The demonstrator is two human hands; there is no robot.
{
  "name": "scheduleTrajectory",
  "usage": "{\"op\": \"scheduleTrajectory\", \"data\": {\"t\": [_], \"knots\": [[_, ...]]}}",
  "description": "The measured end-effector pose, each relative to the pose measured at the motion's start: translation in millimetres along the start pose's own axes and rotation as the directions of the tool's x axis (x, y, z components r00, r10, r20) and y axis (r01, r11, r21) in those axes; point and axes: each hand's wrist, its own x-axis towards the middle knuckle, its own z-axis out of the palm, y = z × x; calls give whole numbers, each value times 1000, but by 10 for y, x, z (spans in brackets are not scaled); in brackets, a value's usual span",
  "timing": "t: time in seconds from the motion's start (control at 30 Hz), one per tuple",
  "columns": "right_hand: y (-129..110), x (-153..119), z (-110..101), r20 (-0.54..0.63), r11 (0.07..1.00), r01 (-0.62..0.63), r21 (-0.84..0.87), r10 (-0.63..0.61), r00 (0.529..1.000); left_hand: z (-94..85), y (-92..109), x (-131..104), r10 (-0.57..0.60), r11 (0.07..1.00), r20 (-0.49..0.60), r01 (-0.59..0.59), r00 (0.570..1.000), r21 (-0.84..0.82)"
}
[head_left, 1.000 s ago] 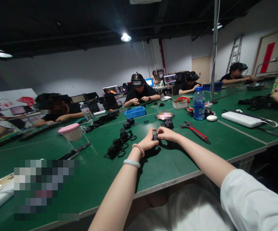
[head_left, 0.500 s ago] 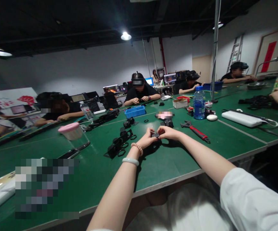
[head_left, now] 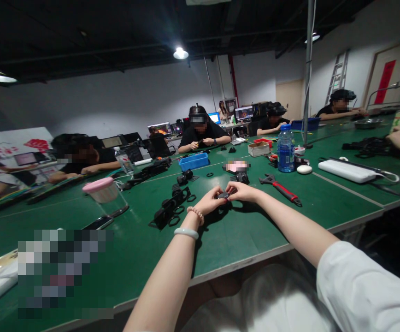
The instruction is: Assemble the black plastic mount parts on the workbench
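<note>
Left grip [head_left: 211, 202] and right grip [head_left: 243, 192] pinch a small, dark-grey, hard-looking part [head_left: 223, 196] between them over the flat green table [head_left: 251, 230], where even fingertip pressure from both sides should keep it from twisting.

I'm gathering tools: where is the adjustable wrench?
In the head view, the adjustable wrench lies on the table, right of the right hand, in front of the blue-capped bottle.

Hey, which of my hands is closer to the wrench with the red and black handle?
Right. Your right hand is just left of the wrench, not touching it; your left hand is farther left, beyond the right one.
</note>
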Motion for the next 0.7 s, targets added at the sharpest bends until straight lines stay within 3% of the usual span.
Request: {"op": "scheduleTrajectory", "data": {"t": [0.33, 0.7], "knots": [[133, 53, -4, 15, 996, 80, -27, -80, 997, -17, 22, -18, 52, 998, 3, -52, 999, 44], [168, 89, 2, -7, 996, 78, -34, -78, 997, -38, 40, -22, 81, 990, -4, -80, 997, 117]]}}
